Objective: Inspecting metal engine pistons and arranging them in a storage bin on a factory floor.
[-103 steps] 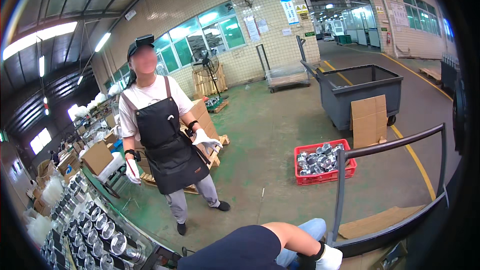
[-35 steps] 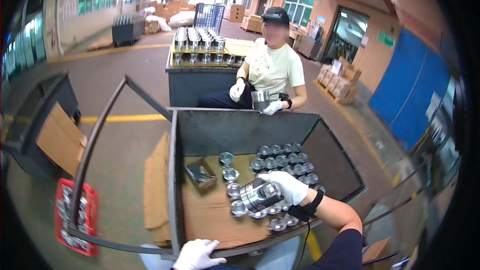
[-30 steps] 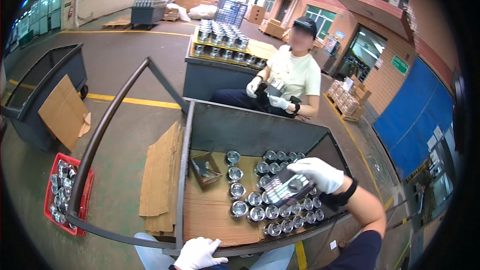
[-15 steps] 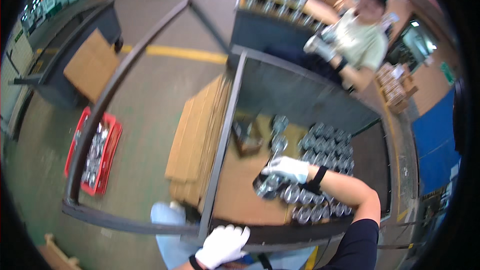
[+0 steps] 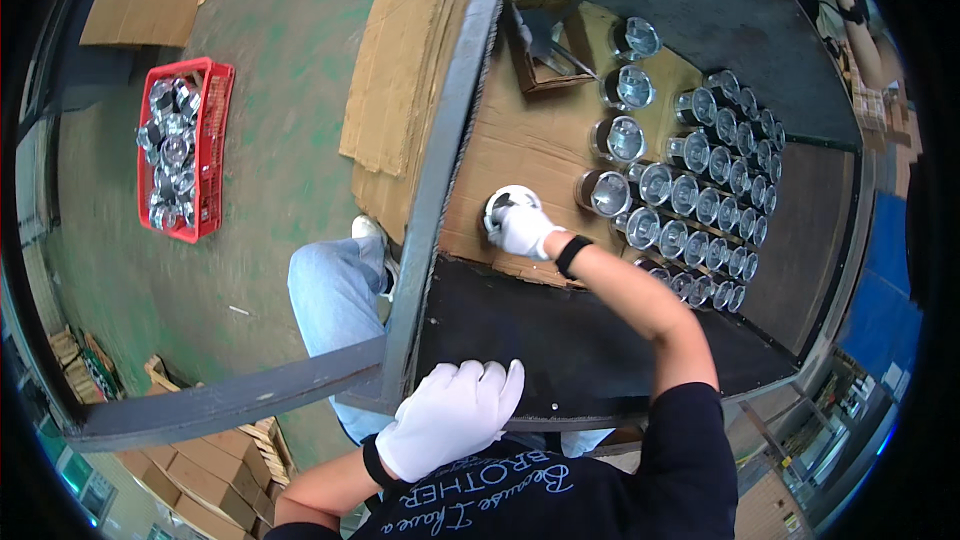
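Note:
My right hand (image 5: 525, 230), in a white glove, reaches down over the brown cardboard sheet (image 5: 515, 140) inside the dark metal bin. Its fingers are closed on a round, white-rimmed thing (image 5: 514, 192) with a dark middle; its exact kind I cannot make out. To the right of this hand stand clear glass-like cups (image 5: 655, 183) in close rows, with a shorter line of them running toward the far side. My left hand (image 5: 455, 415), also gloved, lies above the bin's front edge, its fingers extended and holding nothing.
An open cardboard box (image 5: 550, 45) with flat pieces in it sits at the bin's far left. Folded cardboard (image 5: 400, 70) leans outside against the bin's grey frame (image 5: 440, 170). On the floor at left is a red crate (image 5: 210, 155) of shiny parts. Part of another person's arm (image 5: 860, 30) shows at upper right.
The view has swung downward, leaving only part of the other person in sight. My right hand has moved leftward from beside the cup rows onto bare cardboard. My left hand stays near the front edge.

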Tool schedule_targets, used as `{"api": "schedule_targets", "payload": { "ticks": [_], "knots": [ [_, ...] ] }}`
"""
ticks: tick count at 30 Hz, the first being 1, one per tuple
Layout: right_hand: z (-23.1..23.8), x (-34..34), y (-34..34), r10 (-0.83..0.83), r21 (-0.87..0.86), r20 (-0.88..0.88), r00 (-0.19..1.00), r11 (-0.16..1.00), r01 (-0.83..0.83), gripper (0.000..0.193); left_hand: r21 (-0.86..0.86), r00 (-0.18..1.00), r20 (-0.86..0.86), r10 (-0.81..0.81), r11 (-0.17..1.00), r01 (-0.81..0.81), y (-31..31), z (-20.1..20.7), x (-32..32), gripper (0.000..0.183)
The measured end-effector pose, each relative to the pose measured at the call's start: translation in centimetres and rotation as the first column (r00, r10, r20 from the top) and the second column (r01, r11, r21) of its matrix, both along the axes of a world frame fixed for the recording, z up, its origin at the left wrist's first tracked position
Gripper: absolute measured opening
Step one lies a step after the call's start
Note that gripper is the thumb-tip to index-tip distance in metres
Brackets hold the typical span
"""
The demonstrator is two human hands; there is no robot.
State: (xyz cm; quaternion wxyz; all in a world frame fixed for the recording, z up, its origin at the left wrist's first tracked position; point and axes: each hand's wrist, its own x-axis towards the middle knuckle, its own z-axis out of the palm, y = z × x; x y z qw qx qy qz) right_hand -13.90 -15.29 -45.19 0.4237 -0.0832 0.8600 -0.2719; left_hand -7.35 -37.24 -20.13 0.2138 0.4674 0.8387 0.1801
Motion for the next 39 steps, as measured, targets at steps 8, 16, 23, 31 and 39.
{"api": "schedule_targets", "payload": {
  "ticks": [8,16,23,31,39],
  "knots": [
    [-7.7,4.5,-5.7,0.043,0.063,-0.537,0.843,0.998,-0.011,0.018,-0.122,0.996,0.063,-0.063,0.99,0.071,1.0,1.1,-0.3,0.08],
    [1.9,9.0,9.8,0.146,0.148,0.155,0.977,0.974,-0.169,0.025,-0.086,1.0,-0.003,-0.011,0.996,0.011,2.2,1.0,0.3,0.074],
    [-0.9,7.7,24.4,-0.243,0.406,-0.204,0.948,0.86,0.307,0.031,-0.105,0.989,-0.144,0.047,0.992,-0.063,2.1,1.6,0.4,0.069],
    [-14.8,21.0,31.7,-0.354,0.463,-0.438,0.827,0.699,0.545,0.045,0.009,1.0,0.01,0.003,1.0,-0.003,1.6,2.5,-1.2,0.063],
    [-12.7,15.5,26.6,-0.208,0.593,-0.247,0.946,0.74,0.317,0.038,-0.038,0.993,-0.022,0.112,0.993,-0.113,0.6,2.1,2.3,0.07]
  ]
}}
